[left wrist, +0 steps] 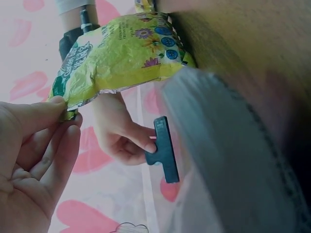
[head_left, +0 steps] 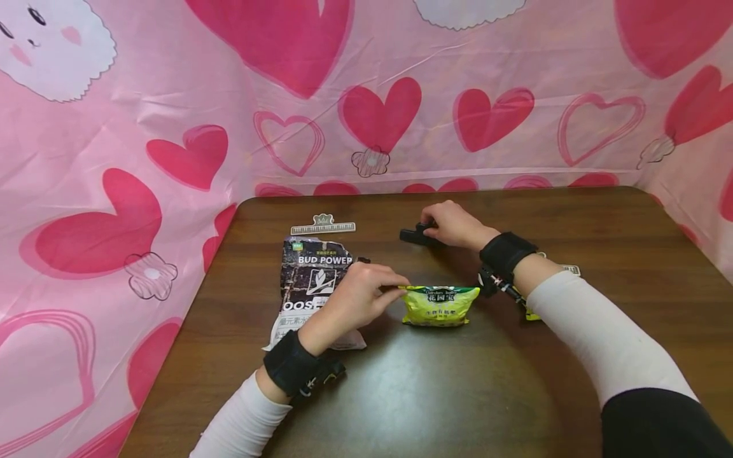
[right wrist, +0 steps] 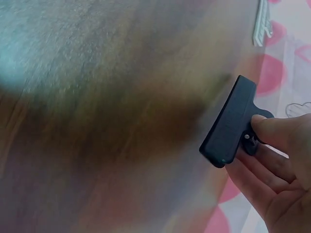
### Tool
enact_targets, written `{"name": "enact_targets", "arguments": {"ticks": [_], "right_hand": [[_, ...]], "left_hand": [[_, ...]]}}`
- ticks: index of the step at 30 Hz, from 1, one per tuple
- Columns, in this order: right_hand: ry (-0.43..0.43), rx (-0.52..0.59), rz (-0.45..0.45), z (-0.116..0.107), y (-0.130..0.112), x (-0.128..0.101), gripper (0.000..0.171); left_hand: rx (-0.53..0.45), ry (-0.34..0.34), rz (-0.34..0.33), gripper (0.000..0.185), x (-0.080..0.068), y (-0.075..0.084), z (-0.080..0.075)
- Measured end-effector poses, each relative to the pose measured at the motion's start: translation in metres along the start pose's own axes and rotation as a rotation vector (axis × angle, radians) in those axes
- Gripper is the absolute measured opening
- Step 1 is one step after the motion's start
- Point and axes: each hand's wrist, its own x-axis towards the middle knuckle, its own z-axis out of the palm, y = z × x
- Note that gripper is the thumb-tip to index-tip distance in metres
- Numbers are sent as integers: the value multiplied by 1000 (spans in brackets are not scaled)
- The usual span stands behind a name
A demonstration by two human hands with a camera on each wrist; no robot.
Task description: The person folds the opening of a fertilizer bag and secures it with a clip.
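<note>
Pink heart sheeting backs the surface [head_left: 515, 394], where the left hand [head_left: 355, 299] pinches the yellow bag [head_left: 439, 306] lying mid-surface and the right hand [head_left: 452, 224] grips a black clip [head_left: 413, 235], apparently for clamping that pinched edge next.

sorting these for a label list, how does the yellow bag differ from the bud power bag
The yellow bag is small, bright yellow-green and plump; the bud power bag is larger, dark with white lettering, and lies flat. The left hand pinches the yellow bag's top edge, while it only reaches over the bud power bag. The bud power bag's top edge looks torn. Both are printed pouches on the table.
</note>
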Motion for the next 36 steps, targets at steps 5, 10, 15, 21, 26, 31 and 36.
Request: {"name": "enact_targets", "arguments": {"ticks": [5,10,15,21,26,31,36], "right_hand": [[42,22,-25,-11,1,-9,18],[48,37,-37,-21,1,-17,25],[61,77,-49,-34,1,-30,27],[91,124,-62,-49,-5,-47,30],[101,134,-63,-64,-16,-62,34],[106,115,-70,-77,-28,-77,35],[111,123,-97,-86,-38,-93,35]], "left_hand": [[7,-3,1,11,1,0,0],[-5,-7,-17,11,1,0,-2],[-9,-5,-17,10,2,0,-1],[-12,-2,-12,10,2,0,-1],[-20,-3,-11,10,3,0,-1],[-27,-4,-8,10,2,-1,-1],[-26,-5,-13,11,2,-2,0]]}}
